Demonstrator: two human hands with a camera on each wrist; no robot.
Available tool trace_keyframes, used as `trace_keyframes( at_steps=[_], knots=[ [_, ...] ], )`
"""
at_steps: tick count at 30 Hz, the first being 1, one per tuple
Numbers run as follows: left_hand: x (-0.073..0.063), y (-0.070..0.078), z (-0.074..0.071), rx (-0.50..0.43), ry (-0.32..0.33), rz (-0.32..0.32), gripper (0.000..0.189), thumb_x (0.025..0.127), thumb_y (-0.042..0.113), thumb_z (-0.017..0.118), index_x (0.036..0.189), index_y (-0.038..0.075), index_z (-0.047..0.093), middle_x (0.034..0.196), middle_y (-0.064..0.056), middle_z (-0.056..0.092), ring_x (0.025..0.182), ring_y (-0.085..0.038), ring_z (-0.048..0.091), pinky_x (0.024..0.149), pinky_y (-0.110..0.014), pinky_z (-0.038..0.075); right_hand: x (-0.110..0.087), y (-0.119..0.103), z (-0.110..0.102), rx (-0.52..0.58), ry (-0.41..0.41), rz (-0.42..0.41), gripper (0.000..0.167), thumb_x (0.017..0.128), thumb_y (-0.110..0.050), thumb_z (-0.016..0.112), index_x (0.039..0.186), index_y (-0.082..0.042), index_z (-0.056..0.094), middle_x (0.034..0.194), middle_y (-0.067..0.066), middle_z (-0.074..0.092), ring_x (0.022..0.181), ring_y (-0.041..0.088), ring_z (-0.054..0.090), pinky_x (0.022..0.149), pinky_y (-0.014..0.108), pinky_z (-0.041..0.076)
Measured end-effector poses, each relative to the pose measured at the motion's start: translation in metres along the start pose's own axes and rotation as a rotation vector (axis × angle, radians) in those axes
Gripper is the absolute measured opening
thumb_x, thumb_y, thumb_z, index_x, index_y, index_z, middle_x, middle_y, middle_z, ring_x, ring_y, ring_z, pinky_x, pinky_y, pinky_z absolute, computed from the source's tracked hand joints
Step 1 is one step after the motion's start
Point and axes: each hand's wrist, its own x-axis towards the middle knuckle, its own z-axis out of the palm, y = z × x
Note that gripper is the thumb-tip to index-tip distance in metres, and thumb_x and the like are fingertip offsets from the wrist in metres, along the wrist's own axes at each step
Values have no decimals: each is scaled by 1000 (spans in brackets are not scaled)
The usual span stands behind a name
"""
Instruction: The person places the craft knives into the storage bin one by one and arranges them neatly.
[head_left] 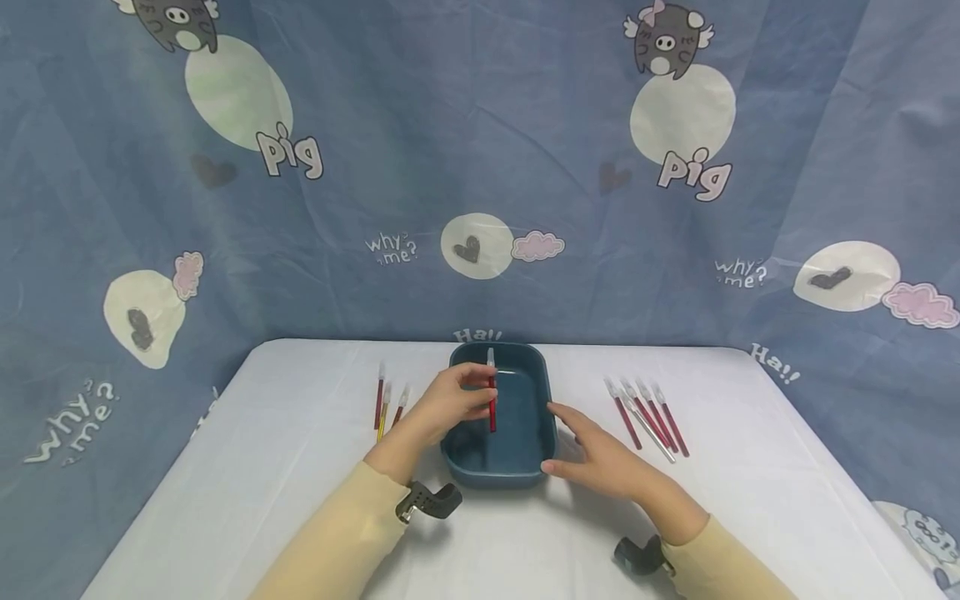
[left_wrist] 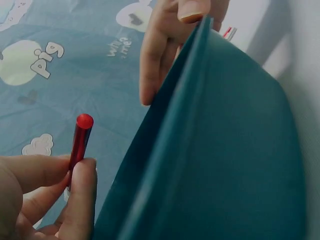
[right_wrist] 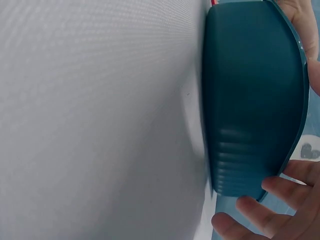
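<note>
A slim red craft knife (head_left: 492, 408) with a clear cap is upright over the blue-green bin (head_left: 517, 467), pinched between the thumb and fingers of my left hand (head_left: 453, 400). The red butt end of the knife (left_wrist: 84, 122) points at the camera in the left wrist view. My right hand (head_left: 600, 454) is at the bin's right side, its fingers spread and its fingertips right at the rim. In the right wrist view, those fingers (right_wrist: 290, 192) are loosely extended beside the bin's ribbed outer wall.
Right of the bin lie several capped knives (head_left: 652, 421), mostly red, one silver. To its left are three more (head_left: 378, 404), one yellow, partly behind my left forearm. A white cloth (head_left: 187, 500) covers the table; a blue printed curtain (head_left: 480, 167) hangs behind.
</note>
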Motion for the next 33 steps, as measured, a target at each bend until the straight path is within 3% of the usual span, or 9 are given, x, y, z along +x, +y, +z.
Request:
trace_keyframes(
  at_steps=[10,19,33],
  knots=[
    [12,4,20,77,5,-72,40,91,0,71,130,0,62,119,-18,61,85,-18,69,71,-31,61,0,-2,1,13,-4,4,91,89,-46,74,159,-11,26,161,14,30,142,39,38,111,56,37],
    [24,6,40,132,-11,-113,35,91,-4,68,125,-4,63,102,-16,62,72,-16,64,65,-29,60,0,0,-2,-6,5,-26,93,89,-51,72,158,-9,26,160,14,31,139,39,42,109,55,39],
    [42,-17,61,157,-18,-110,31,91,-8,66,121,-5,64,89,-9,57,67,-14,59,61,-27,59,1,2,0,10,-3,-38,95,89,-54,71,159,-9,26,161,12,30,141,38,39,110,55,38]
  ],
)
